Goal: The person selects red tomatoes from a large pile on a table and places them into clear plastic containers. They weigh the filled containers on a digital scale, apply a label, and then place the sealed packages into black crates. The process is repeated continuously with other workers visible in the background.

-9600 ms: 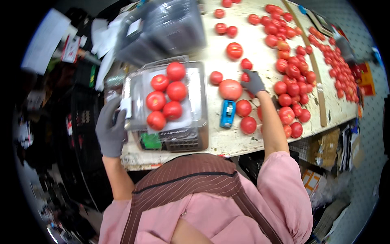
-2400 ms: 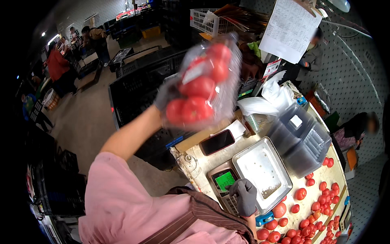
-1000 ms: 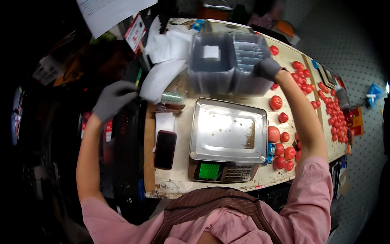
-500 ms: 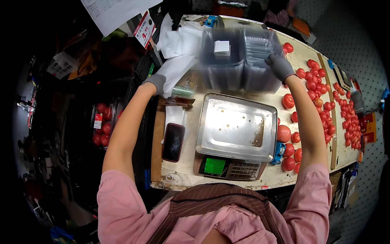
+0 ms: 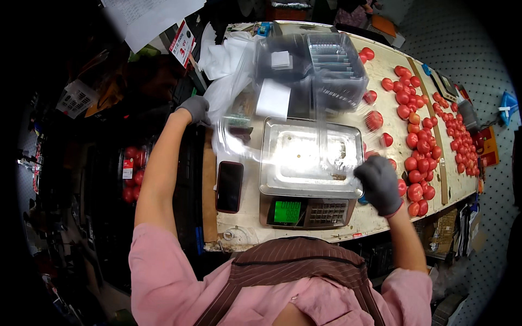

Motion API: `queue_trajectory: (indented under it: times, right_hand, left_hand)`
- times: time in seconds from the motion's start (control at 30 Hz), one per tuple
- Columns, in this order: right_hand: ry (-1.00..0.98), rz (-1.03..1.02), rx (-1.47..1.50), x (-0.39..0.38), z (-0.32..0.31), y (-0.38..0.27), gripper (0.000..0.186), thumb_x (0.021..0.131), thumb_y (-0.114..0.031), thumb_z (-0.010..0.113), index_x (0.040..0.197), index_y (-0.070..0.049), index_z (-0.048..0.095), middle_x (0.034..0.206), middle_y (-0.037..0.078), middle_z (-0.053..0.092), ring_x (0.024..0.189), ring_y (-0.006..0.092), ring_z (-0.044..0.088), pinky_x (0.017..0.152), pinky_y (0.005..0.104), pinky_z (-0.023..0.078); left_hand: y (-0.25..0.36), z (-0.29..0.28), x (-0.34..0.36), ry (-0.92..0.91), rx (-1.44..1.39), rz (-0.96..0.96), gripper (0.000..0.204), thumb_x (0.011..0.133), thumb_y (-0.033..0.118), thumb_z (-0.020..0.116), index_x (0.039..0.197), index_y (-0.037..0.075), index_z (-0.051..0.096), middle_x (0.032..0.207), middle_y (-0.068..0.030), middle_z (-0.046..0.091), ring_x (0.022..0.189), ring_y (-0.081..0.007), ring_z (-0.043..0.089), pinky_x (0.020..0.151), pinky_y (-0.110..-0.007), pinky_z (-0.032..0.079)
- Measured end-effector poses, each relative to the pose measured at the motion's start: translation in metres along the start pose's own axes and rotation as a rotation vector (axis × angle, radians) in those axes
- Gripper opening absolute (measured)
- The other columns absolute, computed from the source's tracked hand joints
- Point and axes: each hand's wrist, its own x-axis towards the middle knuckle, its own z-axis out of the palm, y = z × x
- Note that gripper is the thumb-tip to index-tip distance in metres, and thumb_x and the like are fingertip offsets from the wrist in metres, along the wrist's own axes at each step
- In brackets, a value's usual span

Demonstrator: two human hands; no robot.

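Observation:
My right hand (image 5: pixel 379 185), in a grey glove, is closed at the right edge of a smeared clear plastic container (image 5: pixel 322 127) over the scale's metal pan (image 5: pixel 304 176). My left hand (image 5: pixel 197 108), also gloved, has curled fingers beside a blurred white translucent sheet (image 5: pixel 228 100); what it grips cannot be made out. Between the hands, a white square sheet (image 5: pixel 273 99) shows in front of the stacked clear containers (image 5: pixel 340 70). The scale (image 5: pixel 304 212) has a lit green display and a keypad.
Red tomatoes (image 5: pixel 416 141) cover the table's right side, with a wooden strip (image 5: pixel 437 136) between groups. A phone (image 5: pixel 230 186) lies left of the scale. Packed tomatoes (image 5: pixel 133 168) sit in the dark area at left. A price card (image 5: pixel 182 43) and papers (image 5: pixel 149 19) stand at upper left.
My right hand has come from the container stack down to beside the scale, drawing a clear container with it. My left hand has shifted slightly left. The white square sheet has come into view.

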Motion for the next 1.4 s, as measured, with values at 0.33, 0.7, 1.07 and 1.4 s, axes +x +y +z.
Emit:
queue_trajectory:
  times: [0.33, 0.7, 1.07, 1.4]
  right_hand:
    - [-0.031, 0.147, 0.083, -0.084, 0.061, -0.035, 0.012, 0.073, -0.015, 0.062, 0.083, -0.011, 0.057, 0.078, 0.006, 0.053, 0.077, 0.0261, 0.055, 0.071, 0.0378, 0.044]
    - [-0.045, 0.260, 0.180, -0.110, 0.071, -0.017, 0.010, 0.071, -0.010, 0.058, 0.081, -0.009, 0.060, 0.082, 0.009, 0.058, 0.079, 0.0271, 0.058, 0.069, 0.0392, 0.047]
    - [0.335, 0.200, 0.349, -0.153, 0.037, 0.025, 0.008, 0.075, -0.016, 0.061, 0.079, -0.011, 0.057, 0.079, 0.006, 0.054, 0.077, 0.0243, 0.055, 0.072, 0.0369, 0.044]
    - [0.421, 1.228, -0.089, -0.335, -0.008, 0.264, 0.069, 0.071, -0.037, 0.075, 0.127, -0.006, 0.047, 0.128, 0.021, 0.045, 0.117, 0.0379, 0.047, 0.097, 0.0434, 0.042]
  left_hand:
    - [-0.006, -0.072, -0.028, 0.391, -0.405, -0.146, 0.043, 0.070, 0.036, 0.076, 0.088, -0.002, 0.068, 0.076, -0.0152, 0.066, 0.066, -0.0204, 0.061, 0.065, -0.035, 0.049]
    - [0.384, -0.094, -0.060, 0.238, -0.834, 0.267, 0.033, 0.090, 0.026, 0.060, 0.112, 0.001, 0.064, 0.094, -0.0064, 0.067, 0.083, -0.0110, 0.057, 0.076, -0.026, 0.046]
    - [0.422, -0.010, -0.002, 0.049, -0.806, 0.281, 0.034, 0.085, 0.027, 0.065, 0.101, -0.003, 0.063, 0.130, -0.0195, 0.053, 0.117, -0.0304, 0.053, 0.097, -0.035, 0.041]
    - [0.454, -0.002, -0.015, 0.234, -0.169, 0.216, 0.061, 0.066, 0.020, 0.080, 0.117, -0.001, 0.054, 0.129, -0.0238, 0.048, 0.120, -0.0392, 0.045, 0.101, -0.044, 0.039]
